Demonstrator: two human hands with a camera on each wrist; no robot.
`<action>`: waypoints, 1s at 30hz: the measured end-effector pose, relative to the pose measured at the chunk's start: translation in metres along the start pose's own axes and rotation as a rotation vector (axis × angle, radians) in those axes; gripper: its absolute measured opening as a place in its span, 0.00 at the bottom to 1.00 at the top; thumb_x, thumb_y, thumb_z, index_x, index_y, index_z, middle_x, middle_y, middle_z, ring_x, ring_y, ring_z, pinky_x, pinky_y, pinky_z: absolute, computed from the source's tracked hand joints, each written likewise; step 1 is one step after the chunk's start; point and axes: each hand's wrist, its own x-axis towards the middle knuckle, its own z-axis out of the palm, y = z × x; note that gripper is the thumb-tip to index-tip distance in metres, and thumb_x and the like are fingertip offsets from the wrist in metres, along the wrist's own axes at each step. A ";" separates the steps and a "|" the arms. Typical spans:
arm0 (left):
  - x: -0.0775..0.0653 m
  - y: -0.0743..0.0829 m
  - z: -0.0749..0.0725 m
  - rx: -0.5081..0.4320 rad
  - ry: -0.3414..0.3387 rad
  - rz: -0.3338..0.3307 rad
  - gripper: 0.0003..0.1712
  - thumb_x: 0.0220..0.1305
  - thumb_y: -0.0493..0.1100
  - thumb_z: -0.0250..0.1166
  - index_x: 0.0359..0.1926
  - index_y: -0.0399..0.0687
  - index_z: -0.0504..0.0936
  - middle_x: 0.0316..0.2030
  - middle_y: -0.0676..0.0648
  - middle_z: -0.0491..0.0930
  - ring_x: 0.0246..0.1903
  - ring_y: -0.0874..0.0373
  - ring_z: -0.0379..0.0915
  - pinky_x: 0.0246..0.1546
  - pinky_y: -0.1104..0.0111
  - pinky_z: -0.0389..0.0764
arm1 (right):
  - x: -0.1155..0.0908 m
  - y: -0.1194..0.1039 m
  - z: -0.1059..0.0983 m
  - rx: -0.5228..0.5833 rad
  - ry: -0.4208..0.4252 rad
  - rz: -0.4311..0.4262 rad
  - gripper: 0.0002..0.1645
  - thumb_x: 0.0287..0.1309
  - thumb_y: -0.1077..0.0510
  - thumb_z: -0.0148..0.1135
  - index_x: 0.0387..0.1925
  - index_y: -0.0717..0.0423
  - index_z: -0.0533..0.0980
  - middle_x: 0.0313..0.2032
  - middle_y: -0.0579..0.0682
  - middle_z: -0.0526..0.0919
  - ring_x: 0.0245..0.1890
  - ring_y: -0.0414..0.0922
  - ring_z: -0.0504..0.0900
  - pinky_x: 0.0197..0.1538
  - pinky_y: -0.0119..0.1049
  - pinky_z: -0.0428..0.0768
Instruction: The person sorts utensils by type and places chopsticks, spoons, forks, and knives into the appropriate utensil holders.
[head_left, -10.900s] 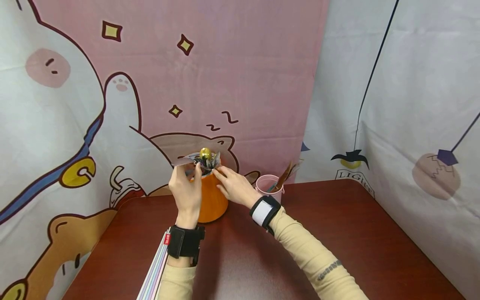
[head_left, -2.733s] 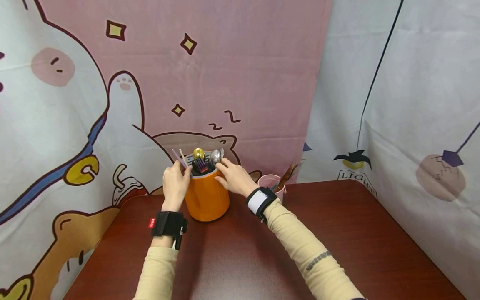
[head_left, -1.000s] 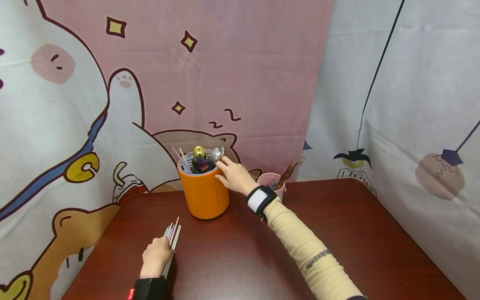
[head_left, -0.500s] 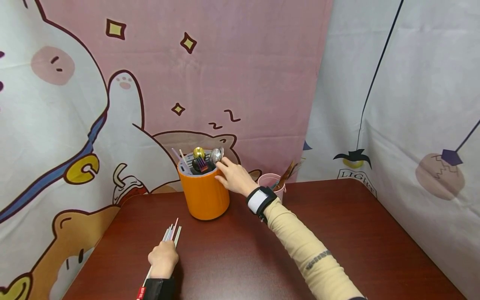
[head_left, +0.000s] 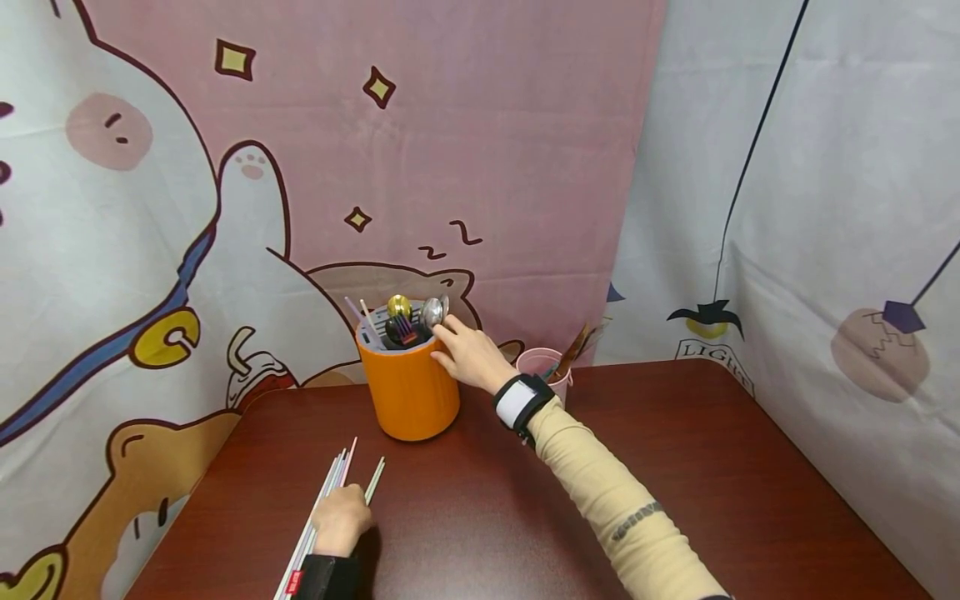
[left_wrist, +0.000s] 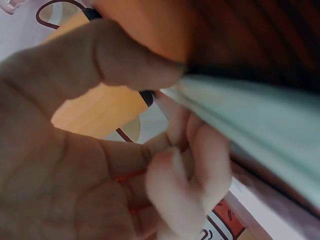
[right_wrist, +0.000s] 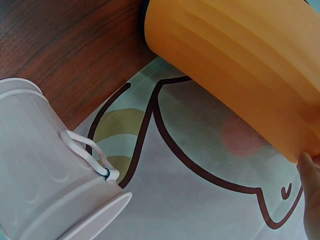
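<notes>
My left hand pinches a pair of pale green chopsticks between thumb and fingers; they fill the right of the left wrist view. Just left of it on the table lies a bundle of pastel chopsticks. My right hand grips the rim of the orange cutlery holder, thumb outside. Only a bit of that hand shows at the right wrist view's edge. In the holder stand a lavender and a cream chopstick, a gold spoon, silver spoons and a dark purple fork.
A small pink bucket with brown utensils stands right of the holder, behind my right wrist. The red-brown table ends at a printed cloth backdrop.
My left hand placed chopsticks in the holder, came back to the bundle, and has drawn the pale green pair away to the right. My right hand has stayed at the rim.
</notes>
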 end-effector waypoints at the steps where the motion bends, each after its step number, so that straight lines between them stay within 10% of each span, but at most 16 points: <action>1: -0.001 0.000 -0.001 -0.004 -0.012 0.009 0.09 0.48 0.35 0.60 0.29 0.32 0.81 0.35 0.27 0.81 0.34 0.33 0.79 0.30 0.47 0.78 | 0.000 0.000 0.000 0.001 -0.002 0.001 0.20 0.64 0.46 0.57 0.52 0.51 0.71 0.46 0.49 0.71 0.23 0.43 0.76 0.31 0.34 0.79; 17: -0.002 0.001 -0.003 -0.054 -0.109 0.121 0.13 0.40 0.40 0.72 0.21 0.38 0.76 0.28 0.35 0.81 0.27 0.46 0.77 0.26 0.54 0.75 | -0.003 0.002 0.002 0.012 0.041 -0.016 0.19 0.61 0.49 0.60 0.50 0.52 0.72 0.43 0.49 0.71 0.22 0.43 0.75 0.30 0.34 0.78; 30: -0.003 0.000 -0.016 -0.112 -0.022 0.182 0.12 0.43 0.38 0.71 0.21 0.38 0.74 0.19 0.43 0.75 0.21 0.50 0.72 0.22 0.58 0.72 | -0.001 0.000 0.000 0.006 0.012 -0.005 0.20 0.64 0.47 0.57 0.52 0.51 0.71 0.45 0.49 0.71 0.23 0.43 0.75 0.30 0.34 0.78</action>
